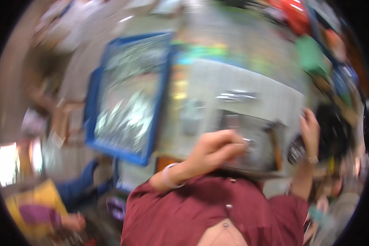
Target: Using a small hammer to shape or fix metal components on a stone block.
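Note:
My left hand [219,148] is closed, its fingertips pinched together above a dark grey tray [256,160] close to my body. Whether something small sits in the pinch I cannot make out. My right hand [310,130] is beside the right edge of a whitish sheet [274,92], fingers stretched away from me and seemingly holding nothing. Beyond the tray, several shiny metal pieces [235,96] lie on the sheet. A thin orange-brown strip [276,149] runs along the tray's right side. Motion blur smears most details.
A blue-rimmed tray [162,98] full of shiny, silvery pieces stands to the left. Black bundled material [336,133] lies right of my right hand. Farther right are a green container [310,54] and a red object [293,16]. At lower left appears another person's arm [71,221].

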Demonstrator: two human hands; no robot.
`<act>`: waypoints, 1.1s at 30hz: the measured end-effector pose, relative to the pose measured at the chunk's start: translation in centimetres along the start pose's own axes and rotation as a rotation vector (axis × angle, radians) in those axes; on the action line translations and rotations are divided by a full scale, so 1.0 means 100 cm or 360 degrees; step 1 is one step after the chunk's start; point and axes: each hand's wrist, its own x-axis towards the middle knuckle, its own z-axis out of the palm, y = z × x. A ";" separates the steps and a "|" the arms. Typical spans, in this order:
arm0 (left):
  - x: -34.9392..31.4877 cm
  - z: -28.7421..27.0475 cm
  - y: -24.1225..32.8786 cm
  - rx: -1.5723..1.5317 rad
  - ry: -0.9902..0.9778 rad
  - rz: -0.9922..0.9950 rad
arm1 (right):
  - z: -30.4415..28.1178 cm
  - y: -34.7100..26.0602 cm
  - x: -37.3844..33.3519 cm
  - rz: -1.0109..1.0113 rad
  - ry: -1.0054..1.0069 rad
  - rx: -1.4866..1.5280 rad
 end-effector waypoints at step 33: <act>0.008 0.030 -0.032 0.0029 -0.0075 0.0086 | 0.011 -0.141 -0.104 -0.0174 -0.0364 0.1308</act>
